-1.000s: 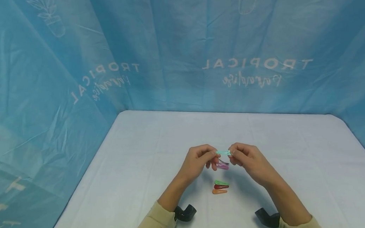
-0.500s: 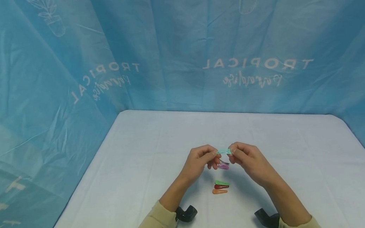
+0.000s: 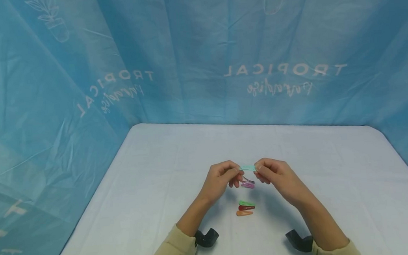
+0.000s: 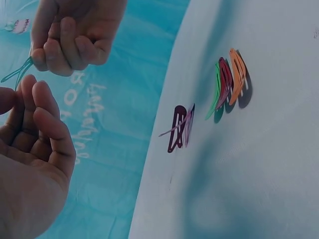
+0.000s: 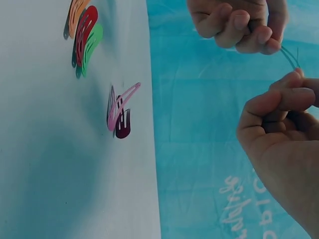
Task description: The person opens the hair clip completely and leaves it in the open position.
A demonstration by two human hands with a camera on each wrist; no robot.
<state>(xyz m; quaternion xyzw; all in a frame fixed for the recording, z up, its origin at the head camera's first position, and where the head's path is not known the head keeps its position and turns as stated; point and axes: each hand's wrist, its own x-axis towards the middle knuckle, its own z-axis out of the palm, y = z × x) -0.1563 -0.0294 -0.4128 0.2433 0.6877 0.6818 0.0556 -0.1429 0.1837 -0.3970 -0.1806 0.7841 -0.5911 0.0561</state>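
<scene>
Both hands hold a mint-green snap hair clip up above the white table. My left hand pinches its left end between thumb and fingertips. The other end is pinched by my right hand. Seen edge-on in the left wrist view, the thin strips of the clip stand apart. Beneath the hands lie a pink hair clip and a dark purple one, overlapping. Nearer the body, a green clip, a red clip and an orange clip lie side by side.
A white cloth covers the table. Blue printed curtains hang behind it and along the left side. Black curved pieces stick out at both wrists, by the sleeves.
Both hands keep their pinch on the mint-green clip, which has turned slightly and shows a broader face in the head view. The head view has shifted a little. The clips on the table have stayed put.
</scene>
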